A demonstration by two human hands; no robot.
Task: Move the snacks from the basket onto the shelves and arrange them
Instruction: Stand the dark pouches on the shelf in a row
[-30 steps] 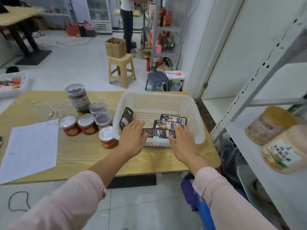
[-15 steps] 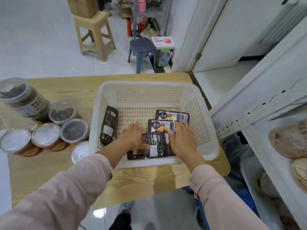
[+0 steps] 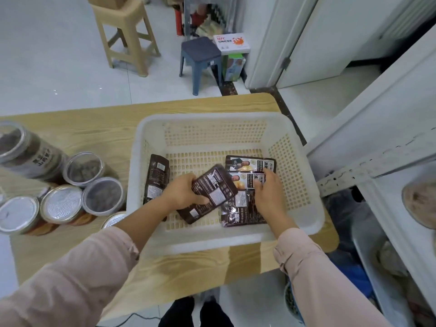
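- Light wooden table (image 3: 94, 128) in a white-floored room; a beige stool (image 3: 125, 36) and a blue stool (image 3: 200, 57) stand behind it, with a white metal shelf (image 3: 377, 159) just to the right.
- White perforated basket (image 3: 212, 241) sits on the table's right end, near the shelf.
- Foil-lidded jars (image 3: 101, 197) are clustered on the table just left of the basket.
- Left hand (image 3: 181, 194) is inside the basket, fingers and thumb curled round a tilted packet (image 3: 214, 185), dark brown, one end raised off the basket floor.
- Another dark packet end (image 3: 193, 212) shows just under that hand; cannot tell if it is held too.
- Right hand (image 3: 269, 192) is also in the basket, fingers bent down onto the flat packets (image 3: 238, 208), which overlap on the floor. It looks like a pinch at one packet's edge, with the thumb side partly hidden.
- One more packet (image 3: 247, 162) lies flat at the back, and a leaning packet (image 3: 157, 178) stands against the left wall.
- Step judged: gathering packets in the basket, none on the shelf yet, so early in the task.
- To do it well: stack the packets square, same face up, before lifting. They look slick and thin, so grip across the whole bundle rather than at one corner.
- Lift clear of the basket rim, then swing right to the shelf.
- Risk: a loose overlapping packet slides out mid-carry.
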